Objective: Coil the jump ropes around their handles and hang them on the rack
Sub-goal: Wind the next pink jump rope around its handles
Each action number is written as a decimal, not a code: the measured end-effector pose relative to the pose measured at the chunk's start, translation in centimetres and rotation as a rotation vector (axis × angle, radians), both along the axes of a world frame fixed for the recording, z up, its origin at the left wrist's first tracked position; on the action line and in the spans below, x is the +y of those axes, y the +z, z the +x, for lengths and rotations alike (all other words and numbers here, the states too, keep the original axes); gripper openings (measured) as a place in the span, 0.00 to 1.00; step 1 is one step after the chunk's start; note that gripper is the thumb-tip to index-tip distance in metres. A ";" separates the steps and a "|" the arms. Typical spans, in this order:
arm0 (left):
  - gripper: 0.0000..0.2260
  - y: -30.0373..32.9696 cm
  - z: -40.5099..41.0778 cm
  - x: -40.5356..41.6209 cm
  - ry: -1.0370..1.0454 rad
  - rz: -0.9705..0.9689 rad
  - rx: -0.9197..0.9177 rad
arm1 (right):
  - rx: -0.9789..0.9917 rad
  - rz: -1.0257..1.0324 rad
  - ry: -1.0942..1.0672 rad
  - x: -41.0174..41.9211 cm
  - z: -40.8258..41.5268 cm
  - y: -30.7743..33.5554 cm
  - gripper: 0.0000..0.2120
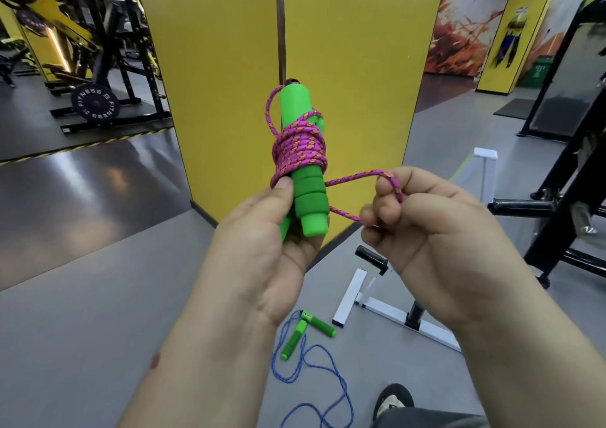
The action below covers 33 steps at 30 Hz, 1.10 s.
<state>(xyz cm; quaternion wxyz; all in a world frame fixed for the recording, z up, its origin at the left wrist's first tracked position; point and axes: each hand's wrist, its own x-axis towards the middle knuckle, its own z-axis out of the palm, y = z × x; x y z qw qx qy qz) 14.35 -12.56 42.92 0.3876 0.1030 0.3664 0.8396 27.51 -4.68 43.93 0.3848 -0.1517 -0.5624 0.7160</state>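
My left hand (pixel 262 247) grips the two green foam handles (pixel 308 198) of a jump rope, held upright at chest height, thumb pressing on the wraps. Its pink rope (pixel 300 147) is coiled in several turns around the handles' middle. My right hand (pixel 436 231) pinches the last loop of that pink rope (pixel 390 181) just right of the handles. On the grey floor below lies a second jump rope with green handles (pixel 295 337) and a loose blue cord (pixel 328 378). The white rack (pixel 377 306) stands on the floor at the right, its black peg (pixel 370 257) partly hidden by my right hand.
A yellow pillar (pixel 344 50) stands straight ahead. A black weight machine (pixel 564 198) is at the right, and a plate rack (pixel 95 100) at the far left. My shoe (pixel 392 398) shows at the bottom edge.
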 end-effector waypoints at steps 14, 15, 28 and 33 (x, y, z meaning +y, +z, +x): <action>0.15 -1.8 1.0 1.4 0.400 -0.055 0.517 | 0.264 -0.476 0.342 -2.2 -0.6 1.1 0.14; 0.16 -2.1 0.9 1.3 0.397 -0.057 0.529 | 0.276 -0.490 0.317 -2.0 -0.5 1.5 0.14; 0.14 -3.1 -0.1 2.1 0.295 -0.025 0.243 | -0.405 0.768 -0.284 3.1 -1.7 1.3 0.15; 0.13 -2.7 -0.7 2.1 0.213 -0.011 0.130 | -0.503 1.526 -0.355 4.4 -1.6 1.8 0.15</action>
